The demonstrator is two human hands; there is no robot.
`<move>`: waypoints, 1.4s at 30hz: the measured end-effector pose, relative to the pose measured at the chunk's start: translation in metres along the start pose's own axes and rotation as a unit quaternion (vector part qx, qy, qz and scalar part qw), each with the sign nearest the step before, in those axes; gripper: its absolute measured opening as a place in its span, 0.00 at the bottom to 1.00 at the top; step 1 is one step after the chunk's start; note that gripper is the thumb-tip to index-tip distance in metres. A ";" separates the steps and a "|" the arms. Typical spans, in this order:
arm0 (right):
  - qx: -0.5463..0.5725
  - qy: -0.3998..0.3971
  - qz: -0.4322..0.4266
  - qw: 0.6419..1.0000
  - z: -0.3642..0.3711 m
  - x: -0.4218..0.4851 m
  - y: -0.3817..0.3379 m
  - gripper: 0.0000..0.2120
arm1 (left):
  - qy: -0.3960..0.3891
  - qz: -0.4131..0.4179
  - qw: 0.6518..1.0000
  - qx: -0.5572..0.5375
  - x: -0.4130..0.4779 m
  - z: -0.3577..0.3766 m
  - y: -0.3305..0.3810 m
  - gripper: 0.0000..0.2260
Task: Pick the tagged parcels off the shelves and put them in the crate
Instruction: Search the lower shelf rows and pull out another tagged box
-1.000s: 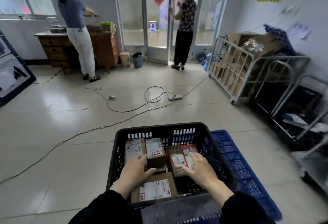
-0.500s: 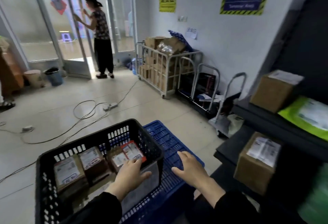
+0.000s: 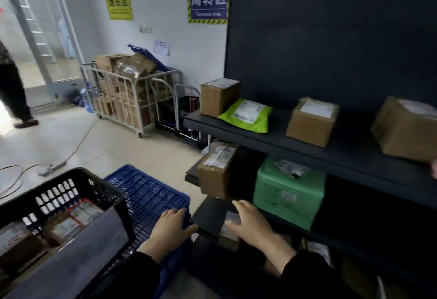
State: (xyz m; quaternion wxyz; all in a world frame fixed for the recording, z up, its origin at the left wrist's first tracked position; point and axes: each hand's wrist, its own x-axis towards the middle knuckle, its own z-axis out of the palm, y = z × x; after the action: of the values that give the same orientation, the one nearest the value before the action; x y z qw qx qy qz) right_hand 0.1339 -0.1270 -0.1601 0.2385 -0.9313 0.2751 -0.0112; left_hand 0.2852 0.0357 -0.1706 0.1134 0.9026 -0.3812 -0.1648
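Black crate (image 3: 104, 184) farther left; left hand (image 3: 169, 226) and right hand (image 3: 251, 224) nearer shelves (image 3: 307, 149)

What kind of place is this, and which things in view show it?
Most likely a parcel depot or courier sorting station. Dark shelves hold labelled cardboard boxes and a green mailer bag, a wheeled cage cart is piled with cartons, and a hazard-striped zone sign hangs on the wall.

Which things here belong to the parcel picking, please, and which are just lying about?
Job: black crate, lower-shelf brown box, green parcel beside it, left hand, right hand.
Lying about: blue crate, cage trolley, floor cable.
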 end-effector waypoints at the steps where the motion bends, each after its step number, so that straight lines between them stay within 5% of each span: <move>1: 0.003 0.000 0.010 1.000 -0.003 -0.015 0.014 0.32 | -0.006 0.006 1.000 -0.001 -0.006 0.008 0.014 0.30; 18: 0.051 0.007 0.159 0.986 0.000 -0.157 0.151 0.32 | -0.102 0.057 0.993 0.019 -0.058 0.103 0.131 0.27; 28: 0.074 0.008 0.231 0.970 0.038 -0.130 0.151 0.31 | -0.114 0.071 0.991 0.002 -0.008 0.122 0.095 0.27; 42: 0.129 0.062 0.343 0.928 0.160 -0.033 0.195 0.30 | -0.076 0.033 0.994 -0.068 0.114 0.224 0.025 0.42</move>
State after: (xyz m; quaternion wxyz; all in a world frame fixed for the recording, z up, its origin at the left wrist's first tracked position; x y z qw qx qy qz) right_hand 0.0311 -0.1830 -0.3857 0.3283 -0.7385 0.5885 -0.0217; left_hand 0.2577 -0.0818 -0.3927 0.1507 0.8645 -0.4062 -0.2549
